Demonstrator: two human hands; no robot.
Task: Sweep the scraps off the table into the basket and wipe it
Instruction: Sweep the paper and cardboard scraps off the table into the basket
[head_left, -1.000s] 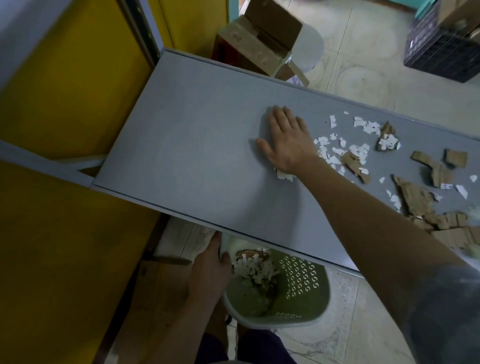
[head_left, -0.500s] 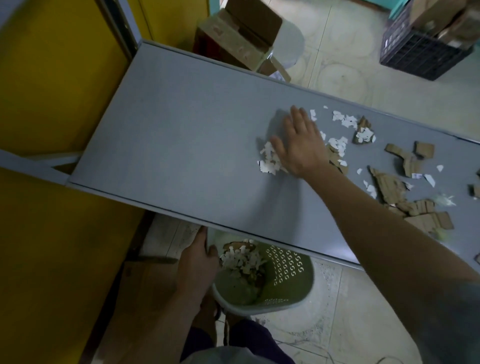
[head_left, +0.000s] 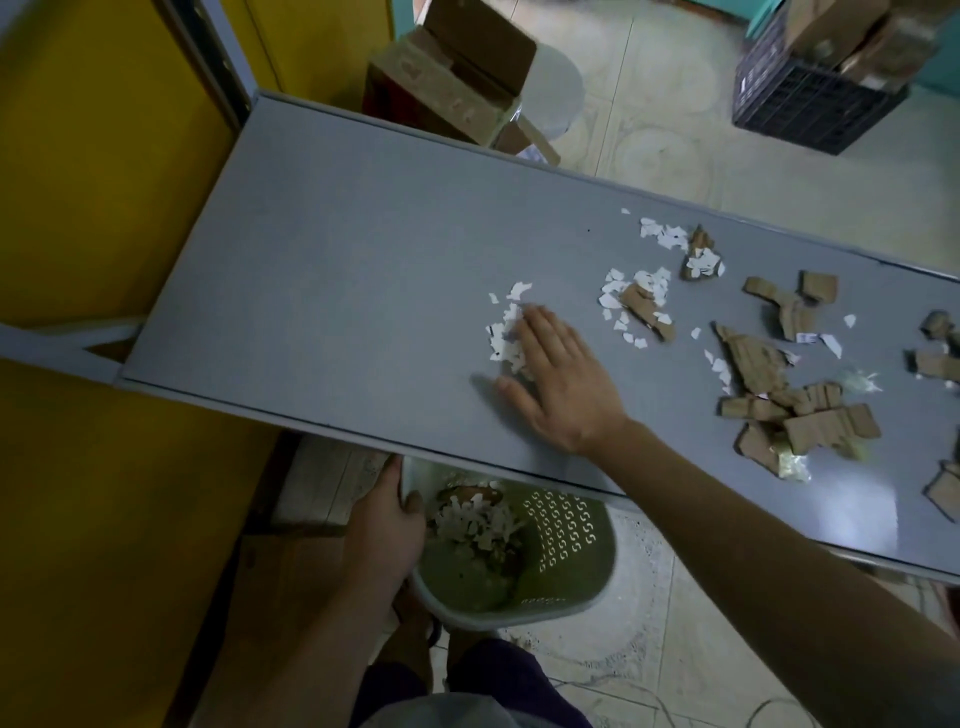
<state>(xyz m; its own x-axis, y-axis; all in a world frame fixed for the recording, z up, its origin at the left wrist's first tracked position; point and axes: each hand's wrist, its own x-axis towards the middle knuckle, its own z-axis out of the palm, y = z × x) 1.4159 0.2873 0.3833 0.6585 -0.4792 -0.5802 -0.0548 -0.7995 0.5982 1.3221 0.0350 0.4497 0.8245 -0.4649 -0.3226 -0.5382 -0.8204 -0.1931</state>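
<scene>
Sweeping was the step in hand: white scraps (head_left: 506, 338) lay bunched on the table (head_left: 322, 270) against our flat, open-fingered right hand (head_left: 558, 384), which gripped nothing. Our left hand (head_left: 387, 525) clasped the basket (head_left: 566, 566) rim below the near edge. We judged the next move was dragging them over that edge.

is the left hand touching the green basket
Touching. The head view shows the left hand gripping the rim of the green basket under the table edge, with its thumb hooked over the rim into the inside.
</scene>
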